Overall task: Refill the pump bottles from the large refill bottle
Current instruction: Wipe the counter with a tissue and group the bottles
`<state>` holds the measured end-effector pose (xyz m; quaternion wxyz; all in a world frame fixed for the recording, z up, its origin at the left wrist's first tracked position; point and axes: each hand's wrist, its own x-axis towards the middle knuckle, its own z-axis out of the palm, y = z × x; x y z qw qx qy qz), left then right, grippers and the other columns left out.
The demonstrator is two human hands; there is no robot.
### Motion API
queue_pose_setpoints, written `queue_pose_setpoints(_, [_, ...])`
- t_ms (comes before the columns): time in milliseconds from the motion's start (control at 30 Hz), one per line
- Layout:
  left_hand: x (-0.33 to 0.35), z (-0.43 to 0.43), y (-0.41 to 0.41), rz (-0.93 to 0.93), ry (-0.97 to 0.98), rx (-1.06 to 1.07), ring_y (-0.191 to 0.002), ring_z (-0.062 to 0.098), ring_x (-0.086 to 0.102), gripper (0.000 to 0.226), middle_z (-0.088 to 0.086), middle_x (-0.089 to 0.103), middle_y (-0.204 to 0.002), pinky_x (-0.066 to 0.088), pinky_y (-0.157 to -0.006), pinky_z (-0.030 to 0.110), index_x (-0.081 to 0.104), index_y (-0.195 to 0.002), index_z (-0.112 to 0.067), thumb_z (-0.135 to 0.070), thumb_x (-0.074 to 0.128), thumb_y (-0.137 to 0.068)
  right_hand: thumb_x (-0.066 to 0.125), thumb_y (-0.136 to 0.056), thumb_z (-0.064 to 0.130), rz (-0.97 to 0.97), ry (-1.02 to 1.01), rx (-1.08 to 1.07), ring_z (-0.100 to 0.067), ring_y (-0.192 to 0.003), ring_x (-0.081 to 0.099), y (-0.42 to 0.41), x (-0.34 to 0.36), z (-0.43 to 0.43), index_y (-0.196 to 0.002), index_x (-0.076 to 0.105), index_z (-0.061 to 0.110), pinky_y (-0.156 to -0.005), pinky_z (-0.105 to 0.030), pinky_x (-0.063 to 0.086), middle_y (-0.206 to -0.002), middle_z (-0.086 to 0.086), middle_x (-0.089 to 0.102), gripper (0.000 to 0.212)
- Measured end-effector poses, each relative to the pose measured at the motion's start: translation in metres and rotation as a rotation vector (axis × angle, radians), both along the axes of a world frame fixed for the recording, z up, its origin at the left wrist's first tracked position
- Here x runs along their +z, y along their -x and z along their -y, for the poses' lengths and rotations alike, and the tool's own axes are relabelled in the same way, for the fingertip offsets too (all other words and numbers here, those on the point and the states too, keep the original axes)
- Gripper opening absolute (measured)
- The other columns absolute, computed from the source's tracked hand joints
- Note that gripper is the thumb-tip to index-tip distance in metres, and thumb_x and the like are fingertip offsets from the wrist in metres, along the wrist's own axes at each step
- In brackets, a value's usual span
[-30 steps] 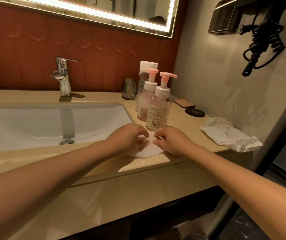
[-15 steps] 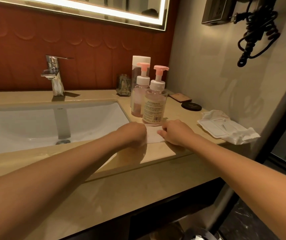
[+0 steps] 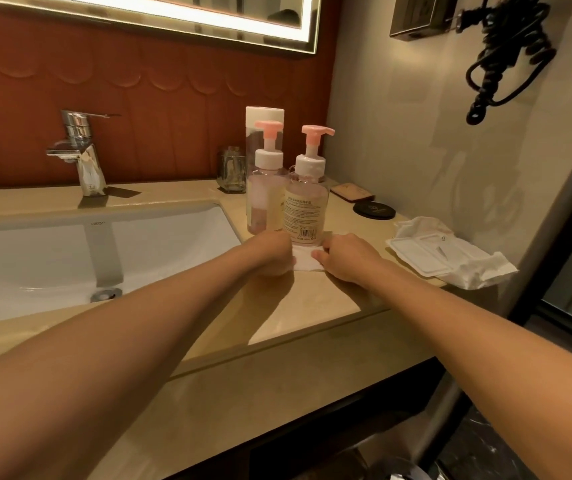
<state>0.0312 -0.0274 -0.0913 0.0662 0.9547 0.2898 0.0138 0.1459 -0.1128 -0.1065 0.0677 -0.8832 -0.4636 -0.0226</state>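
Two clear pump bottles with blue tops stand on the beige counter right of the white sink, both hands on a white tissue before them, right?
Not blue: the head view shows pink tops on the two clear pump bottles. They do stand right of the white sink, left hand and right hand on the white tissue.

arms: both outstretched | left hand point(image 3: 270, 254): knuckles up, fingers hidden | right hand point(image 3: 345, 259): grip pinching tissue point(image 3: 307, 264)
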Motion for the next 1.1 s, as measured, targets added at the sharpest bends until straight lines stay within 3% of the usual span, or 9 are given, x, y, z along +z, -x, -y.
queue_pose_setpoints(200, [-0.001, -0.012, -0.021, 0.000, -0.020, 0.021, -0.099, 0.024, 0.052, 0.029, 0.010, 0.059, -0.110, 0.042, -0.087, 0.032, 0.060, -0.112, -0.007, -0.026, 0.044, -0.097, 0.033, -0.100, 0.040, 0.019, 0.072, 0.040, -0.025, -0.109, 0.056, -0.016, 0.001, -0.016, -0.126, 0.053, 0.013, -0.086, -0.036, 0.044, -0.124, -0.011, 0.057, 0.042])
queue_pose_setpoints(333, [-0.003, -0.015, -0.033, 0.045, -0.049, 0.045, -0.087, 0.020, 0.047, 0.028, 0.006, 0.054, -0.098, 0.040, -0.074, 0.028, 0.059, -0.111, -0.008, -0.027, 0.043, -0.097, 0.030, -0.101, 0.036, 0.003, 0.128, 0.096, -0.025, -0.115, 0.052, -0.034, 0.006, -0.024, -0.130, 0.048, 0.014, -0.091, -0.036, 0.041, -0.132, -0.010, 0.052, 0.041])
queue_pose_setpoints(433, [-0.005, -0.017, -0.042, 0.092, -0.066, 0.054, -0.086, 0.020, 0.047, 0.028, 0.008, 0.056, -0.105, 0.040, -0.070, 0.028, 0.058, -0.110, -0.007, -0.027, 0.043, -0.097, 0.031, -0.102, 0.034, 0.004, 0.165, 0.129, -0.023, -0.120, 0.049, -0.044, 0.010, -0.029, -0.133, 0.045, 0.013, -0.096, -0.036, 0.040, -0.138, -0.009, 0.047, 0.040])
queue_pose_setpoints(667, [-0.006, -0.018, -0.065, 0.110, -0.056, 0.042, -0.089, 0.022, 0.049, 0.027, 0.011, 0.059, -0.110, 0.039, -0.071, 0.028, 0.058, -0.110, -0.007, -0.025, 0.043, -0.097, 0.024, -0.102, 0.038, -0.046, 0.262, 0.113, -0.025, -0.141, 0.027, -0.067, 0.020, -0.028, -0.148, 0.021, 0.012, -0.115, -0.037, 0.022, -0.156, -0.007, 0.022, 0.053])
queue_pose_setpoints(833, [-0.011, -0.022, -0.068, 0.099, 0.004, 0.010, -0.107, 0.028, 0.052, 0.036, 0.014, 0.058, -0.119, 0.041, -0.081, 0.032, 0.056, -0.120, -0.007, -0.030, 0.040, -0.098, 0.018, -0.101, 0.046, 0.061, 0.416, -0.070, -0.030, -0.134, 0.037, -0.059, 0.023, -0.026, -0.145, 0.032, 0.011, -0.110, -0.041, 0.030, -0.148, -0.012, 0.037, 0.057])
queue_pose_setpoints(933, [-0.008, -0.018, -0.063, 0.092, 0.016, -0.031, -0.112, 0.027, 0.051, 0.037, 0.012, 0.056, -0.124, 0.043, -0.091, 0.034, 0.054, -0.128, -0.010, -0.027, 0.041, -0.098, 0.021, -0.104, 0.035, 0.148, 0.497, -0.061, -0.031, -0.133, 0.037, -0.041, 0.029, -0.017, -0.148, 0.026, 0.017, -0.107, -0.040, 0.032, -0.148, -0.012, 0.036, 0.048])
queue_pose_setpoints(1100, [-0.005, -0.008, -0.041, 0.102, 0.034, -0.160, -0.113, 0.025, 0.052, 0.034, 0.008, 0.057, -0.128, 0.042, -0.094, 0.033, 0.057, -0.128, -0.015, -0.024, 0.043, -0.098, 0.024, -0.103, 0.029, 0.160, 0.507, -0.065, -0.031, -0.126, 0.044, -0.019, 0.028, 0.008, -0.149, 0.021, 0.017, -0.100, -0.040, 0.040, -0.142, -0.013, 0.042, 0.047])
